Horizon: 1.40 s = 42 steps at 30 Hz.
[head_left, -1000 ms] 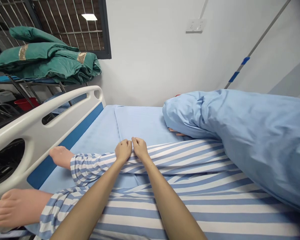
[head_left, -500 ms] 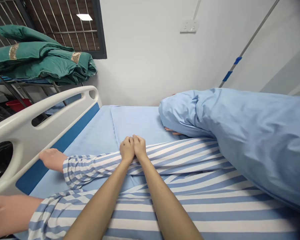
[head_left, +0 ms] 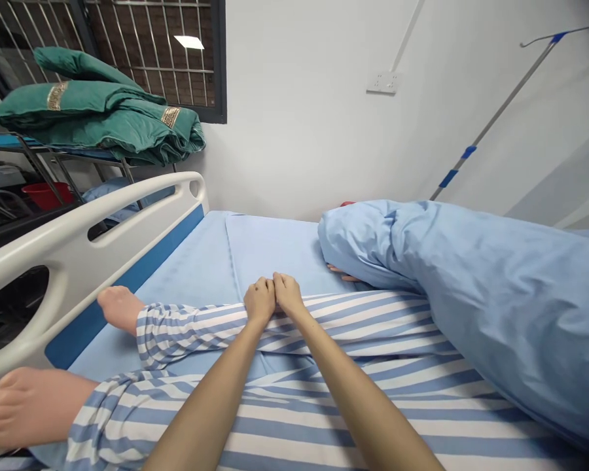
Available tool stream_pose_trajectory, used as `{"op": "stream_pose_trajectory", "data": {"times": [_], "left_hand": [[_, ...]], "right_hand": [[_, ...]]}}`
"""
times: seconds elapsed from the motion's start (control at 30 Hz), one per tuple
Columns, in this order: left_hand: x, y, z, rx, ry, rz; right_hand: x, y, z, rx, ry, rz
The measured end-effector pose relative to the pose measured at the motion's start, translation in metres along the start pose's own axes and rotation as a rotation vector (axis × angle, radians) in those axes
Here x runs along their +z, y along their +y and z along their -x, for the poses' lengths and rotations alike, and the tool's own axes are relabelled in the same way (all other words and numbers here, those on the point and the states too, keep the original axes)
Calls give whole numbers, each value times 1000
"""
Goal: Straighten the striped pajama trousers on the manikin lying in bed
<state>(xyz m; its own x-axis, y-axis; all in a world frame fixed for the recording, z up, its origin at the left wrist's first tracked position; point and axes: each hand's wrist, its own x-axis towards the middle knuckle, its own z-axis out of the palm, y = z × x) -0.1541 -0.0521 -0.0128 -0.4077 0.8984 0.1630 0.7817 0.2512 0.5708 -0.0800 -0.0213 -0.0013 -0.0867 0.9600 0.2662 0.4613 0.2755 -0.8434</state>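
Note:
A figure lies on the bed in blue-and-white striped trousers, its bare feet looking smooth like a manikin's. My left hand (head_left: 260, 301) and my right hand (head_left: 288, 293) rest side by side, almost touching, on the far leg (head_left: 363, 311) around the knee. The fingers of both are curled over its far side, with the fingertips hidden. Nearer to me lies the other striped leg (head_left: 275, 418), beneath my forearms. A light blue quilt (head_left: 491, 288) covers the body to the right, and a few fingers (head_left: 343, 273) show from under its edge.
A white bed end board (head_left: 142, 203) with a blue panel stands at the left. Behind it, folded green quilts (head_left: 112, 121) are stacked by a barred window. A drip pole (head_left: 500, 111) rises at the right, near a wall socket (head_left: 383, 82).
My view has shifted, so the scene sits further right and the top of the drip pole shows. Both hands stay on the far leg, with little change in their grip.

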Motion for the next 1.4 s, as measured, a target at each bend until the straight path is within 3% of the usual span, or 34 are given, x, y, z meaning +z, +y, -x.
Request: {"op": "stream_pose_trajectory", "data": {"times": [0.2, 0.4, 0.57, 0.77, 0.9, 1.03, 1.2, 1.4], "left_hand": [[2, 3, 1, -31, -27, -44], [5, 3, -1, -6, -22, -65], [9, 3, -1, 28, 0, -72], [5, 6, -7, 41, 17, 44], [2, 30, -13, 90, 41, 292], [13, 53, -6, 90, 39, 481], [33, 50, 12, 101, 10, 277], [32, 47, 11, 84, -46, 159]], "right_hand": [[-36, -18, -8, -160, -21, 91], [-26, 23, 8, -83, 29, 201], [-26, 30, 9, -86, 17, 167], [-30, 30, 5, -86, 50, 32], [-33, 33, 2, -38, 63, -171], [-37, 36, -2, 20, 76, -427], [-37, 40, -3, 45, 127, -543], [-46, 32, -7, 62, 89, -305]]}}
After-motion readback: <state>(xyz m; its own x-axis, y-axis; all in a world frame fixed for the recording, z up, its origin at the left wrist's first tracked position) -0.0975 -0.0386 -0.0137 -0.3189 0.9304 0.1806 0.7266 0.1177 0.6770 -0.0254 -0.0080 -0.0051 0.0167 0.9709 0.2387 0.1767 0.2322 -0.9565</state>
